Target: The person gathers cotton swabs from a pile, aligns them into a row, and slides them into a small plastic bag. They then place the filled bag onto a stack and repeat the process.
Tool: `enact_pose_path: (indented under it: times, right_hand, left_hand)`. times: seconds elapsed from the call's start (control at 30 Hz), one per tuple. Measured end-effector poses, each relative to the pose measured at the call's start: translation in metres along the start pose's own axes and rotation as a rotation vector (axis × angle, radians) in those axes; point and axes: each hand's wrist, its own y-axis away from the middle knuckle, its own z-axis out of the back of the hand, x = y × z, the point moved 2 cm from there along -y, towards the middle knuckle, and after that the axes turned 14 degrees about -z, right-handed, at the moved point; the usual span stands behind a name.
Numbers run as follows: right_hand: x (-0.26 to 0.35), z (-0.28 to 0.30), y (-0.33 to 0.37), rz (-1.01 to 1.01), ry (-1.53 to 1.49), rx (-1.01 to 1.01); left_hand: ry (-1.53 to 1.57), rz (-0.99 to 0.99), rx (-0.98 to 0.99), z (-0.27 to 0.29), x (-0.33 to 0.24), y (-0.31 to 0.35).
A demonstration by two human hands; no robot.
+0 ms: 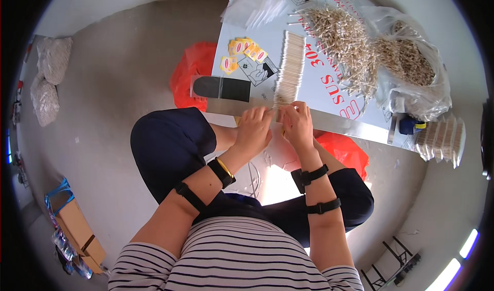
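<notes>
A long, neat row of cotton swabs [290, 67] lies on the metal-topped table [309, 113], running away from me. At its near end, by the table's front edge, my two hands are close together. My left hand [254, 130] is closed, its fingertips bent down beside the last swabs. Just to its right, my right hand [297, 125] has thumb and fingers pinched together. Whatever the fingertips hold is hidden by the hands. A loose heap of cotton swabs [342, 47] spreads to the right of the row.
Left of the row lie yellow printed cards [248, 49] and a black round-ended strip [208, 87]. Clear bags [260, 9] lie farther back. On the right are a large bag of swabs [414, 59], a blue-and-yellow object [410, 125] and filled packs [441, 139]. Red bags [191, 70] hang below.
</notes>
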Motion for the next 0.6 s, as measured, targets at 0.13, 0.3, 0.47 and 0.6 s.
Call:
enact_pose_path:
  times: [0.13,0.3,0.47,0.6]
  right_hand:
    - [-0.002,-0.003,-0.002,0.026,0.022,-0.015]
    - [-0.002,-0.004,-0.003,0.026,0.045,-0.003]
    - [-0.002,-0.005,-0.009,-0.005,0.035,-0.019]
    - [-0.005,-0.004,-0.013,-0.027,0.044,0.007]
  left_hand:
    - [-0.043,0.022,0.048,-0.007,-0.002,0.001]
    - [-0.069,0.024,0.037,-0.011,-0.005,0.002]
    - [-0.123,0.027,0.029,-0.015,-0.006,0.002]
    - [-0.108,0.028,0.04,-0.013,-0.007,0.0]
